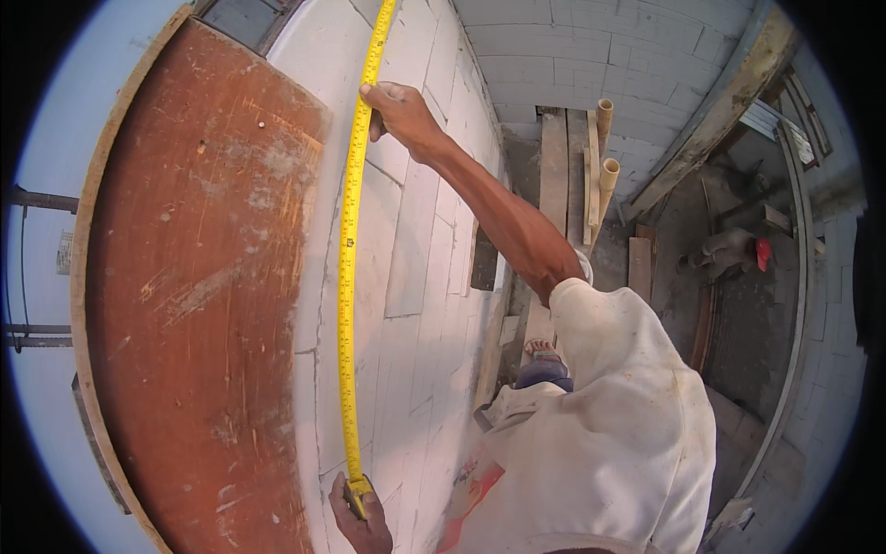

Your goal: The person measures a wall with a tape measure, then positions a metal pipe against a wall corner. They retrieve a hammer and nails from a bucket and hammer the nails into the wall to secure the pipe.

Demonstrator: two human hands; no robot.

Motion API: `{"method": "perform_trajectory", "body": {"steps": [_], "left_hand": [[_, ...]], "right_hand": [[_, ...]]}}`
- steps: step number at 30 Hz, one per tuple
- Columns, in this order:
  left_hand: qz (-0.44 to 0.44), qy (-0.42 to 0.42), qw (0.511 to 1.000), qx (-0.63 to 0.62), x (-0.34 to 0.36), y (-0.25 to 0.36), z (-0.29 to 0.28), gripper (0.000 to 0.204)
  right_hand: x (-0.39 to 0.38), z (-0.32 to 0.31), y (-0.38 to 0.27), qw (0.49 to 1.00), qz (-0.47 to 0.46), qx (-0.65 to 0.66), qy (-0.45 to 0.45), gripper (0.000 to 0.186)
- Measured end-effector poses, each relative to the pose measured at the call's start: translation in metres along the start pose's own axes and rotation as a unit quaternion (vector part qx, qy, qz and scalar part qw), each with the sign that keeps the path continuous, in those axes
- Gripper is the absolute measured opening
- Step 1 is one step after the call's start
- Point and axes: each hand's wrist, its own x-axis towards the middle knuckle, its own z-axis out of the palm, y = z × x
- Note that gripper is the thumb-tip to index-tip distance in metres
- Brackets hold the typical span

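Along the pale block wall (420, 268), beside a worn reddish-brown wooden board (203, 277), I held the long yellow marked measuring tape (347, 277) stretched: my right hand (403, 113) pinched its blade, my left hand (358, 528) gripped its dark case (358, 489).

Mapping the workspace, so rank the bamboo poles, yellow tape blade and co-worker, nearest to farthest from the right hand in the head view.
1. Yellow tape blade: touching the right hand.
2. Bamboo poles: right of the hand.
3. Co-worker: beyond them, farther right.
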Motion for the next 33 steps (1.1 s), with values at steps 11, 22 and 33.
{"method": "perform_trajectory", "body": {"steps": [11,22,33], "left_hand": [[-0.062,-0.377,0.899,-0.214,-0.013,-0.15,0.142,0.06],[-0.005,-0.461,0.88,-0.117,-0.035,-0.144,0.193,0.067],[-0.117,-0.467,0.869,-0.114,-0.062,-0.15,0.238,0.075]], "right_hand": [[-0.409,-0.005,0.122,0.929,0.365,0.066,-0.004,0.026],[-0.602,0.011,0.135,0.887,0.445,0.044,0.118,0.031],[-0.663,0.023,0.16,0.726,0.649,0.071,0.216,0.039]]}}
